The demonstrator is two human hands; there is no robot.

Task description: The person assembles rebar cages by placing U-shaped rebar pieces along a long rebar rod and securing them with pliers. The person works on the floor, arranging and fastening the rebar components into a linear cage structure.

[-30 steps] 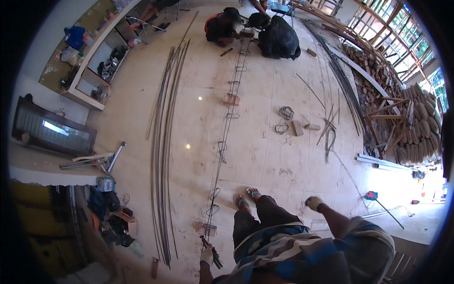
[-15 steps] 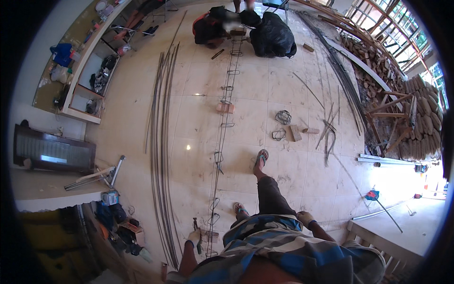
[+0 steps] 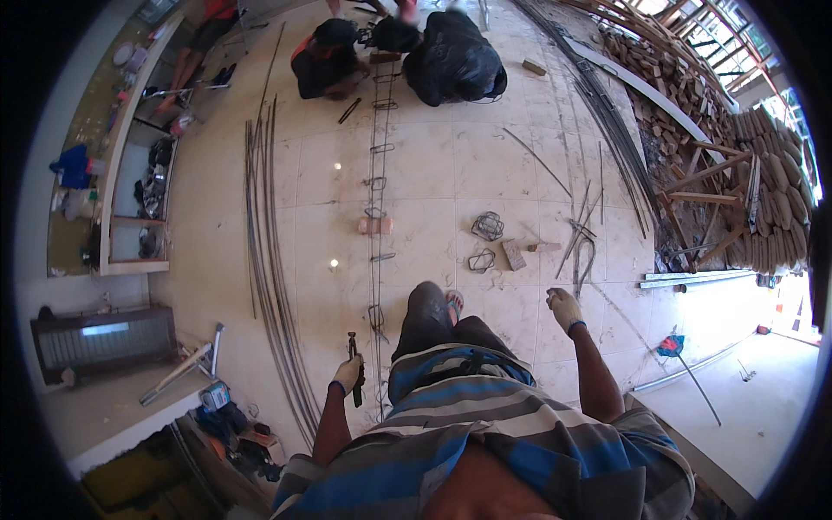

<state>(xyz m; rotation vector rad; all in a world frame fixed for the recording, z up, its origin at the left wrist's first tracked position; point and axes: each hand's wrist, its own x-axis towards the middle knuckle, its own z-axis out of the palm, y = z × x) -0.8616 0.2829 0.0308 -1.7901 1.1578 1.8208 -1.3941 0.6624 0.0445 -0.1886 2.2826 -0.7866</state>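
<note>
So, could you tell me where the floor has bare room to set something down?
Bare tile lies between the long rod bundle and the rebar cage, and right of the right hand. It is crowded around the wire stirrups, the loose bars, and the crouching people.

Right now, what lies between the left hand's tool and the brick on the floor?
Head view: the rebar cage runs from the tool in the left hand up past the brick.
</note>
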